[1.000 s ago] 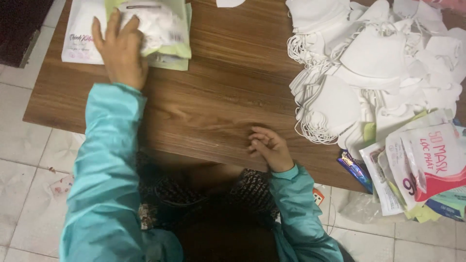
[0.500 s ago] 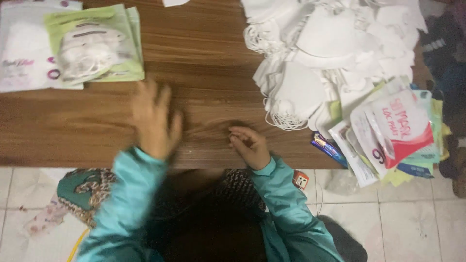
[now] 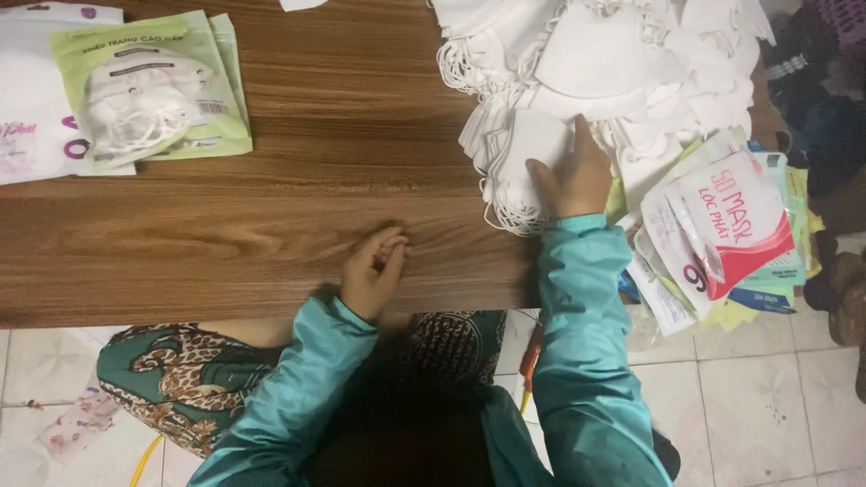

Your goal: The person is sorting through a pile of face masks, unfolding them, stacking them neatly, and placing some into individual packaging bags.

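My right hand (image 3: 568,176) lies flat on the near edge of a big heap of white face masks (image 3: 595,63) at the table's right, fingers stretched over one folded mask (image 3: 528,144); it grips nothing. Curled loosely, my left hand (image 3: 374,271) rests on the wooden table (image 3: 316,135) near its front edge, with nothing in it. Both arms wear teal sleeves. At the far left lie green packets (image 3: 149,90) with masks inside, on top of a white packet (image 3: 36,135).
A fan of empty printed packets, the top one red and white (image 3: 731,221), hangs over the table's right front corner. Dark cloth and bags (image 3: 812,90) sit at the far right. Tiled floor (image 3: 758,397) lies below, and patterned cloth (image 3: 189,379) covers my lap.
My left hand has drawn back from the green packets to the table's front edge. My right hand left the front edge and reached right onto the mask heap.
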